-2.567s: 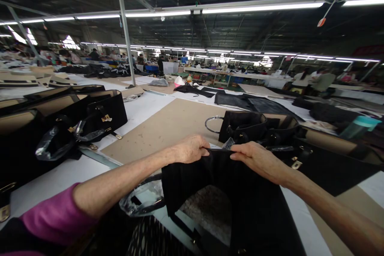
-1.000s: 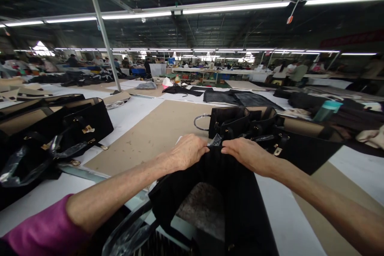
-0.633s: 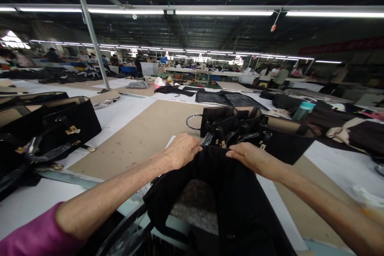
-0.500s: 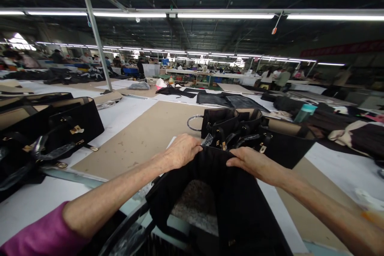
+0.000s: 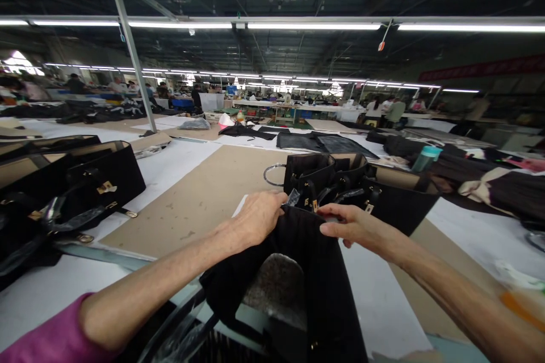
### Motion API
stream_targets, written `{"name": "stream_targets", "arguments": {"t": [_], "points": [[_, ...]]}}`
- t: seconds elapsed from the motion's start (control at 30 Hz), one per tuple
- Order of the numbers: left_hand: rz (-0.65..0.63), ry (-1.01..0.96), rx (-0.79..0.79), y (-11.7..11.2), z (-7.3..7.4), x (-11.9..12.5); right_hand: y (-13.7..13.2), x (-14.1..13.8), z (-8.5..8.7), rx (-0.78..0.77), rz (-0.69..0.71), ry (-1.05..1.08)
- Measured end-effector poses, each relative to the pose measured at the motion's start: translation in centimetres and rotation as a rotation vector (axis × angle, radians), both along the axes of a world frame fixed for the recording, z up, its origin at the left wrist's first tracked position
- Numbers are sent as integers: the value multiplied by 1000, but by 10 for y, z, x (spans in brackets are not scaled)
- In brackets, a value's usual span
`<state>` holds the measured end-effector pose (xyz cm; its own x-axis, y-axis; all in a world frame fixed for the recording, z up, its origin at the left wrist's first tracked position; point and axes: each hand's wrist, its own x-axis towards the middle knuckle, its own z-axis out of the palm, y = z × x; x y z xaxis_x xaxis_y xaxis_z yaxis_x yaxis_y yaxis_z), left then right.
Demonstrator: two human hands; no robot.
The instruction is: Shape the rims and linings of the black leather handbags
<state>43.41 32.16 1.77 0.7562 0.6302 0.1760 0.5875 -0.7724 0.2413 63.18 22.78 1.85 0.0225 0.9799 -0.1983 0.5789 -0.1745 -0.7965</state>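
A black handbag (image 5: 326,283) is draped around a rounded, speckled grey block (image 5: 276,283) in front of me. My left hand (image 5: 261,215) is closed on the bag's top edge, its fingertips bent over the rim. At the right end of that edge, my right hand (image 5: 353,227) has its thumb and fingers apart, the fingertips beside the rim; whether they touch it is hard to see. Plastic-wrapped handles (image 5: 183,323) hang at the bag's lower left. Just beyond my hands stand several black handbags (image 5: 395,201) with gold-coloured clasps and beige linings.
More black handbags (image 5: 106,176) stand at the left. Brown board (image 5: 187,187) and white sheets cover the table. Flat black pieces (image 5: 323,143) lie farther back. A teal-lidded bottle (image 5: 426,159) stands at the right near dark cloth. A slanted post (image 5: 134,57) rises at the left; people work far behind.
My right hand has loosened from the bag's rim, its thumb and fingers spreading. The bag's right side has shifted left, baring more white sheet. My left hand keeps its grip.
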Motion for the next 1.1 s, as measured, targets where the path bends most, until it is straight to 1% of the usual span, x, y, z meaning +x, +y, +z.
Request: {"name": "stream_targets", "arguments": {"t": [0.1,0.2,0.3,0.4,0.47,0.53,0.6,0.63,0.7,0.77,0.83,0.9,1.0,1.1], "points": [[-35,-36,96,-5,-4,9,-15,-11,4,-32,-9,16],[-80,-41,58,-7,-10,18,-28,-19,1,32,22,4],[-99,-32,16,-5,-9,23,-32,-15,-7,66,52,-22],[-114,-32,-3,-2,4,24,-23,2,-6,31,87,-7],[-97,-44,-6,0,16,23,-9,14,2,48,145,-29],[-70,-58,-10,2,24,23,7,24,14,110,225,-133],[-42,-60,-32,6,23,23,24,28,20,155,302,-293],[-23,-54,-45,9,19,22,31,27,20,164,306,-397],[20,-61,-73,16,7,21,42,20,12,183,221,-620],[50,-104,-115,24,-6,18,45,9,-3,224,67,-817],[49,-162,-175,31,-16,15,42,-1,-18,298,-55,-955],[14,-220,-239,36,-20,13,37,-9,-29,390,-122,-1049],[-43,-287,-316,40,-21,14,31,-10,-36,575,-172,-1080],[-75,-341,-383,41,-22,18,33,-7,-37,727,-192,-998]]}}
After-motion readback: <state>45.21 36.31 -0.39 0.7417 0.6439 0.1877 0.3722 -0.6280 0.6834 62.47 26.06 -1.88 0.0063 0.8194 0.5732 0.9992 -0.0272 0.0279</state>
